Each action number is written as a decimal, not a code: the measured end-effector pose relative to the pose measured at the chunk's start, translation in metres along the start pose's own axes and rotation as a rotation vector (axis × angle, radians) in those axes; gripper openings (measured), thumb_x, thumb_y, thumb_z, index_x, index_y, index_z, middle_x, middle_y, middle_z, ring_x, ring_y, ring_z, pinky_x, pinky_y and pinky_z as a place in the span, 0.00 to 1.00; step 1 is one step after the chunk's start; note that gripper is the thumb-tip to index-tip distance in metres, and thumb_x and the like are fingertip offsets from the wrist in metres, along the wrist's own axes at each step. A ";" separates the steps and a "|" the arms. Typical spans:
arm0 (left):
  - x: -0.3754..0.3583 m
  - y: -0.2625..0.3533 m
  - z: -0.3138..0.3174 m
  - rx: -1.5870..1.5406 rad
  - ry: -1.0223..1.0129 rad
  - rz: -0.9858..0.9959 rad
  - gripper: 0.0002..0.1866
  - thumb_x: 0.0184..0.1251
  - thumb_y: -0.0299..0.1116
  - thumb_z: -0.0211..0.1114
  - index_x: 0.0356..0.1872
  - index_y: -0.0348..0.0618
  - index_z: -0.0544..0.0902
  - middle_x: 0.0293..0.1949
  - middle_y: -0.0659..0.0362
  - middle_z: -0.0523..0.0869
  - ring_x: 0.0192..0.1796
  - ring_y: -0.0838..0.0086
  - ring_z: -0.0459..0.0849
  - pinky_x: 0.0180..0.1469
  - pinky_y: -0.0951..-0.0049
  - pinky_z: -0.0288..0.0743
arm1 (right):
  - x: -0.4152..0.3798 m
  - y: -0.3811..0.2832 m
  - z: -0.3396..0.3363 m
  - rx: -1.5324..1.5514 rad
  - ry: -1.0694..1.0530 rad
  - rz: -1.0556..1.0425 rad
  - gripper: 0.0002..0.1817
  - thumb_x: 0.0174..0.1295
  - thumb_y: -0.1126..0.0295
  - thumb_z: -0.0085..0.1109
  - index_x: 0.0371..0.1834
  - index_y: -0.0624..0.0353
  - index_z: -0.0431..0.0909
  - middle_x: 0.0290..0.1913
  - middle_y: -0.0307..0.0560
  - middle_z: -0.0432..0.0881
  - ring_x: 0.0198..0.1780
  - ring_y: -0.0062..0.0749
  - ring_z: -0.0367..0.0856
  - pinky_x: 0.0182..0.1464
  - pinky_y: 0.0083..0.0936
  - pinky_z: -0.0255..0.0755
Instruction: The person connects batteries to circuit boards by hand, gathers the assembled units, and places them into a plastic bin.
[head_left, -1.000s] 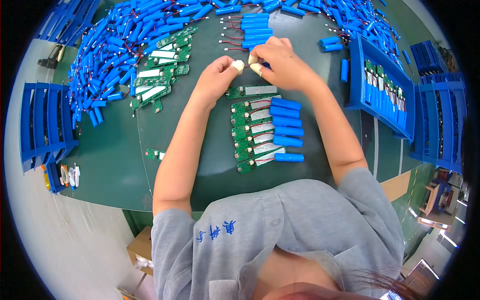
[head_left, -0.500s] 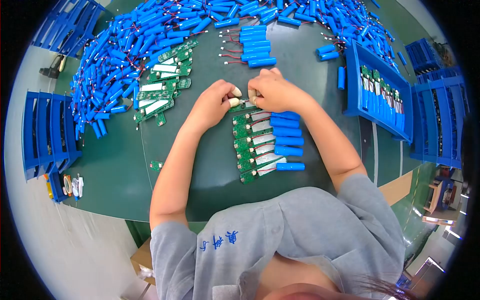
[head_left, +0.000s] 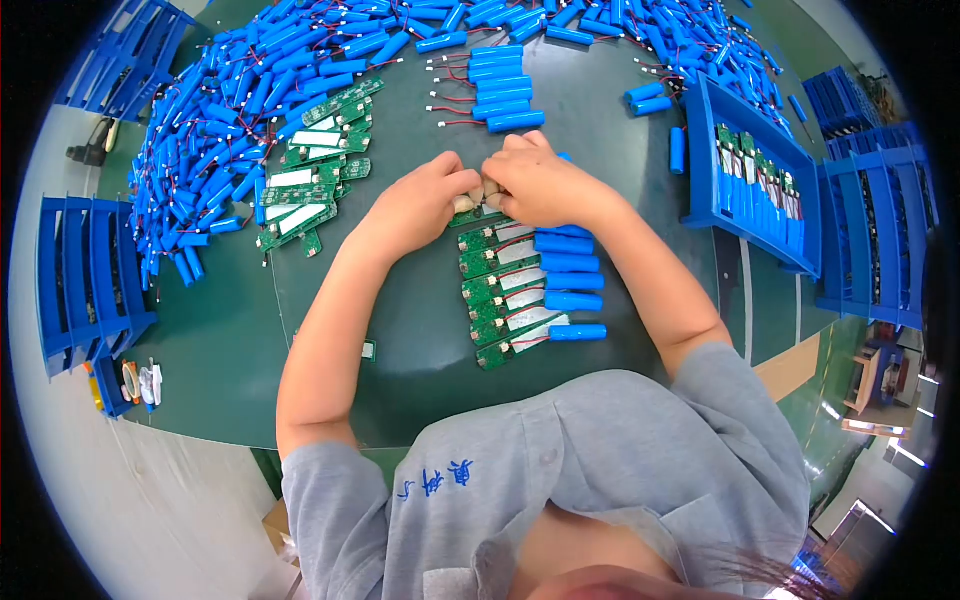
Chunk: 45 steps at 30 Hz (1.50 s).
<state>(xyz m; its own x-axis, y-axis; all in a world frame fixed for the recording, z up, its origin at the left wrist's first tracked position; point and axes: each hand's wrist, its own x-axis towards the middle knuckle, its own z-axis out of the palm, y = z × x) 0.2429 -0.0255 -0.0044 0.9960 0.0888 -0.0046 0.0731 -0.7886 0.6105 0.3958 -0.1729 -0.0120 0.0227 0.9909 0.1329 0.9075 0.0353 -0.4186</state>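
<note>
The left hand (head_left: 425, 205) forms a narrow pinch at the top board (head_left: 468, 217); the right hand (head_left: 535, 185) forms a second pinch directly beside it. The fingers cover the gap, so what each holds, and whether either pinch is fully closed, cannot be told. Pale covers (head_left: 462, 203) sit on the fingertips.

Compared with one second earlier, both hands are nearer the body, over the top board, and closer together. This suggests fine work at one spot on that board.

Layout, left to right: a heap of batteries (head_left: 215, 130) lies at the far left, followed by a loose stack of boards (head_left: 300, 195) with white pads. The top board lies under the hands, mostly hidden; its visible edge is green. Below it, a column of boards (head_left: 482, 290) carries pale pads, with red wires leading right to blue batteries (head_left: 573, 302). Above the hands, a row of batteries (head_left: 502, 95) points its wires left. At the right stands a blue tray (head_left: 704, 115) holding boards and batteries.
</note>
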 end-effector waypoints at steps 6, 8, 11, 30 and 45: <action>0.007 -0.014 0.001 -0.090 -0.007 -0.043 0.05 0.57 0.21 0.58 0.34 0.40 0.76 0.36 0.53 0.78 0.38 0.57 0.80 0.42 0.62 0.73 | 0.001 -0.011 0.006 -0.113 -0.043 -0.021 0.08 0.52 0.70 0.59 0.35 0.59 0.77 0.37 0.46 0.81 0.47 0.42 0.74 0.52 0.39 0.61; 0.011 -0.016 0.002 -0.084 0.001 -0.020 0.04 0.57 0.21 0.59 0.34 0.39 0.76 0.32 0.53 0.78 0.37 0.59 0.79 0.41 0.63 0.73 | 0.003 -0.012 0.012 -0.050 0.003 -0.004 0.06 0.49 0.74 0.58 0.31 0.57 0.74 0.34 0.44 0.78 0.45 0.42 0.73 0.51 0.37 0.62; 0.017 -0.021 0.001 -0.042 -0.021 0.011 0.06 0.55 0.20 0.60 0.35 0.39 0.76 0.32 0.52 0.78 0.36 0.60 0.79 0.41 0.63 0.73 | 0.002 -0.014 0.016 -0.008 -0.004 0.041 0.06 0.49 0.75 0.58 0.30 0.56 0.72 0.33 0.43 0.76 0.44 0.43 0.72 0.50 0.37 0.63; -0.212 -0.011 -0.032 0.072 0.110 -0.436 0.19 0.52 0.20 0.68 0.48 0.41 0.80 0.45 0.56 0.80 0.49 0.61 0.79 0.52 0.67 0.72 | 0.012 0.006 -0.002 0.034 0.191 0.162 0.09 0.57 0.66 0.64 0.40 0.52 0.81 0.39 0.42 0.77 0.49 0.41 0.72 0.54 0.39 0.63; 0.017 -0.016 0.024 -0.105 0.341 -0.040 0.09 0.63 0.28 0.64 0.44 0.41 0.85 0.41 0.58 0.84 0.47 0.65 0.80 0.51 0.67 0.73 | 0.026 0.033 -0.016 0.006 0.365 0.239 0.06 0.56 0.66 0.65 0.37 0.47 0.85 0.32 0.34 0.81 0.44 0.32 0.73 0.54 0.33 0.58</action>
<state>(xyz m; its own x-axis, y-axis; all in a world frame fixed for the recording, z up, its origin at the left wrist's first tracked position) 0.2601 -0.0259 -0.0335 0.9170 0.3304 0.2237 0.0885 -0.7151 0.6934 0.4333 -0.1483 -0.0076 0.3800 0.8604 0.3396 0.8560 -0.1880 -0.4816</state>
